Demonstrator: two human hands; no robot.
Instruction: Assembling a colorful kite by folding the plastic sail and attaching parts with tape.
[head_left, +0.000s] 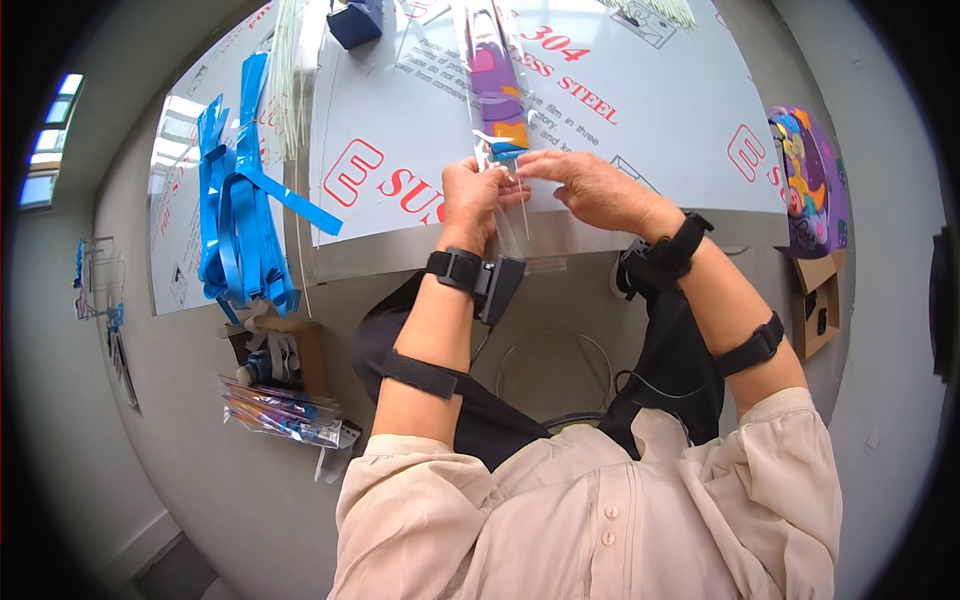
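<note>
A long clear plastic sleeve (478, 128) lies on the table with a purple, colourfully printed strip (496, 85) inside. My left hand (472, 200) is closed on the sleeve's near end at the table's front edge, pinching the film. A thin pale strand (525, 212) hangs down beside its fingertips. Just right of it, my right hand (595, 190) has its fingers stretched toward the left fingertips, close to the sleeve's end. Whether its fingertips touch the film I cannot tell. Dark straps with small devices sit on both wrists.
Blue flat straps (240, 200) hang over the table's left part, beside a bundle of pale strands (290, 80). A dark blue box (355, 22) stands at the back. A purple printed bundle (808, 180) is at the right edge. Below left are a cardboard box (300, 355) and packed sleeves (280, 410).
</note>
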